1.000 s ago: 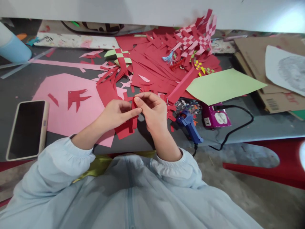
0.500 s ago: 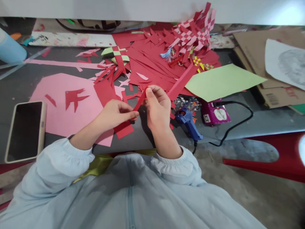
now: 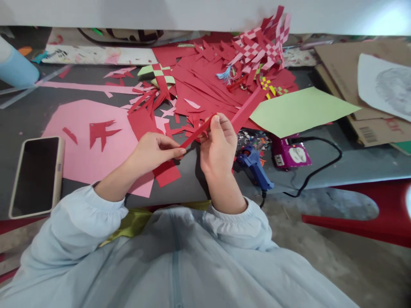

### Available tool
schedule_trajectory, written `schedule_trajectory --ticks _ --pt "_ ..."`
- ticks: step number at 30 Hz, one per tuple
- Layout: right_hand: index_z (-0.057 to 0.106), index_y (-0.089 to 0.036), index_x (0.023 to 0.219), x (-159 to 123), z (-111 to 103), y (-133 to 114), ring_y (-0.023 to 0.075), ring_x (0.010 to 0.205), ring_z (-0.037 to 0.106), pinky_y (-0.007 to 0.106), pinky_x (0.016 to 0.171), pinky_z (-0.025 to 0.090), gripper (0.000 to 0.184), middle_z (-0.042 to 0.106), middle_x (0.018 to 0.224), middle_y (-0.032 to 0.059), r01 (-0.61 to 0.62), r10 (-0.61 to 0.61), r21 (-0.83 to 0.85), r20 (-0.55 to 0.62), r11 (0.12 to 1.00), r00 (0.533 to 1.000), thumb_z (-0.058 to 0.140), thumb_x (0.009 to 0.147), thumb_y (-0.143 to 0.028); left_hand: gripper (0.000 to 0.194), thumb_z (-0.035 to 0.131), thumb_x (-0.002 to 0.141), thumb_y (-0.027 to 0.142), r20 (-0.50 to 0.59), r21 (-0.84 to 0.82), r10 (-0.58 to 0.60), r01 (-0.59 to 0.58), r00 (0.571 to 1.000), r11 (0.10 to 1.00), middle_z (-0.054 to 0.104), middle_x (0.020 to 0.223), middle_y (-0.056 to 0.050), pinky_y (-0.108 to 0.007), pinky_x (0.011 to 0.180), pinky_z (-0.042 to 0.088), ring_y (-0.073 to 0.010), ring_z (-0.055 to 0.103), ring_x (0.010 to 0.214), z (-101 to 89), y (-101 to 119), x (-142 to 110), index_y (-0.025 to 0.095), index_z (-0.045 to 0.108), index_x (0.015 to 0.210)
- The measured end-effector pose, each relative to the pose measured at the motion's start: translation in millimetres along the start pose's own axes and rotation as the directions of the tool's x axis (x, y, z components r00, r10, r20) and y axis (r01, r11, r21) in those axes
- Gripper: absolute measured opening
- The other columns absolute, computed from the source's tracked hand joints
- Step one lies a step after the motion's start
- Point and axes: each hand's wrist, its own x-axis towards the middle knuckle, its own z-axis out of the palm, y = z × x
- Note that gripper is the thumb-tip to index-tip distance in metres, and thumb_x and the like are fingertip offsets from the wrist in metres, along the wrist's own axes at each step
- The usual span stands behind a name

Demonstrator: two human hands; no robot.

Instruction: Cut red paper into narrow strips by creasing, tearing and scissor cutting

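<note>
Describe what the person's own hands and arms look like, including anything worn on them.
The left hand and right hand are bare: no glove, ring or watch shows. The left sleeve and right sleeve are pale blue, loose and puffy, each gathered into a ruffled cuff above the wrist. They match the pale blue garment, which has a darker vertical line down its front.

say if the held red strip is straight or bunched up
Straight: the red strip runs unbent from the left hand to the right hand.
</note>
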Motion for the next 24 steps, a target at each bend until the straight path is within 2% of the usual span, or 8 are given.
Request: schedule_trajectory --ticks 6,10,13,17,20,24 --pt "0.057 -0.026 0.085 0 -2 1 0.0075 0.059 0.051 0.023 0.058 0.047 0.016 0.052 0.073 -0.0051 0.030 -0.028 0.048 -0.027 0.998 0.999 0.067 0.084 -0.039 0.013 0.078 0.075 0.028 -0.139 0.006 0.045 -0.045 0.989 0.999 0.075 0.066 -0.001 -0.022 0.064 0.053 -0.0128 0.068 0.063 1.0 0 0 0.020 0.076 0.065" --pt "0.056 -0.026 0.086 0 -1 -1 0.0079 0.060 0.052 0.023 0.059 0.046 0.018 0.053 0.072 -0.0060 -0.012 0.017 0.079 -0.055 0.997 0.998 0.068 0.084 -0.039 0.010 0.078 0.075 0.026 -0.209 -0.014 0.038 -0.042 0.977 0.999 0.074 0.066 -0.002 -0.022 0.062 0.052 -0.0130 0.067 0.062 -0.5 0 -1 0.020 0.076 0.067" --pt "0.056 -0.025 0.084 -1 0 -4 0.0067 0.059 0.050 0.021 0.058 0.044 0.019 0.054 0.070 -0.0070 -0.060 0.068 0.121 -0.066 0.991 0.996 0.070 0.082 -0.037 0.011 0.077 0.077 0.027 -0.289 -0.010 0.072 -0.078 0.955 0.997 0.075 0.070 -0.003 -0.022 0.062 0.052 -0.0132 0.067 0.065 -1.9 0 -2 0.019 0.076 0.069" --pt "0.056 -0.025 0.082 -2 1 -7 0.0063 0.059 0.050 0.020 0.056 0.044 0.021 0.052 0.069 -0.0082 -0.070 0.077 0.128 -0.052 0.989 0.996 0.071 0.079 -0.038 0.014 0.076 0.078 0.028 -0.371 -0.043 0.119 -0.145 0.921 0.989 0.073 0.067 -0.002 -0.022 0.059 0.050 -0.0116 0.065 0.061 -2.6 -3 -1 0.018 0.073 0.067" --pt "0.056 -0.025 0.081 -1 1 -7 0.0063 0.060 0.053 0.020 0.054 0.044 0.025 0.053 0.067 -0.0085 -0.160 0.162 0.147 -0.002 0.976 0.987 0.076 0.074 -0.039 0.016 0.077 0.077 0.030 -0.390 -0.097 0.129 -0.180 0.912 0.979 0.071 0.066 -0.001 -0.021 0.058 0.049 -0.0102 0.063 0.059 -3.9 -6 2 0.018 0.073 0.068" --pt "0.058 -0.023 0.080 -2 0 -8 0.0059 0.059 0.055 0.018 0.051 0.043 0.030 0.056 0.065 -0.0087 -0.320 0.304 0.143 0.125 0.937 0.944 0.082 0.067 -0.037 0.015 0.079 0.075 0.031 -0.439 -0.238 0.132 -0.257 0.889 0.937 0.070 0.066 0.000 -0.020 0.055 0.049 -0.0093 0.063 0.058 -9.7 -10 8 0.017 0.072 0.073"
